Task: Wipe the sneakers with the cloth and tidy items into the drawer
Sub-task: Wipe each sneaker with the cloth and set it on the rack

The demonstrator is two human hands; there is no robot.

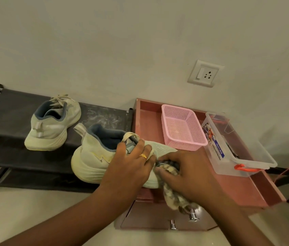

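Note:
Two pale sneakers with blue linings are in view. The near sneaker [90, 157] lies across the gap between the dark shoe rack and the reddish drawer cabinet, heel toward me. My left hand [131, 164] grips it at the tongue and laces. My right hand [189, 173] presses a mottled cloth [175, 197] against the shoe's front side; the cloth's tail hangs down over the cabinet front. The far sneaker [51, 125] stands alone on the rack [7, 110]. The drawer [149, 221] below shows two metal handles.
A pink mesh basket [182, 128] and a clear plastic box [237, 146] with an orange latch sit on the cabinet top [147, 119]. A wall socket [204, 73] is above them. Pale floor lies at the lower left.

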